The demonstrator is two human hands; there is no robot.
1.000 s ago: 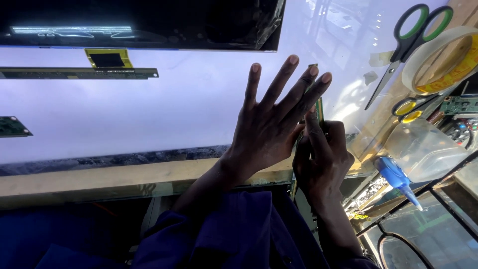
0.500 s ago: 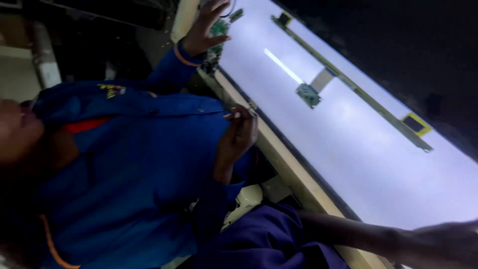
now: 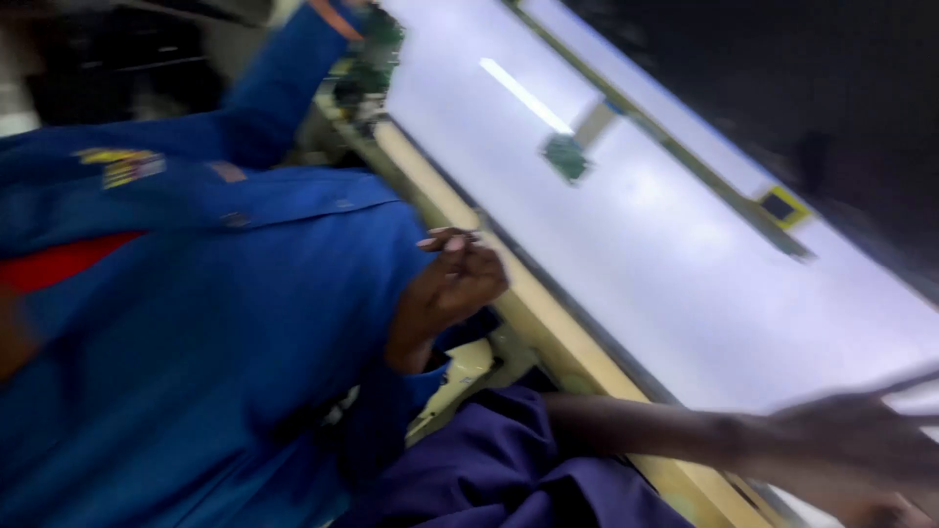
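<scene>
A large white lit panel (image 3: 685,254) lies across a tan-edged bench (image 3: 548,332). My left hand (image 3: 861,430), blurred, rests on the panel at the lower right with its fingers stretched out, the arm coming from a purple sleeve (image 3: 509,469). Just below it, at the frame's bottom edge, a dark sliver may be my right hand (image 3: 875,510); its grip is hidden. On the panel sit a small green circuit board (image 3: 565,156) with a flat ribbon, and a yellow-framed chip (image 3: 782,205) on a long dark strip.
A co-worker in a blue jacket (image 3: 196,323) fills the left side. That person's curled hand (image 3: 460,279) hovers at the bench edge, and their other arm reaches up to green circuit boards (image 3: 367,68) at the panel's far corner.
The view swung from my two hands on the panel to the co-worker at the left. The slim tool in my right hand, the scissors and the tape rolls have left the view.
</scene>
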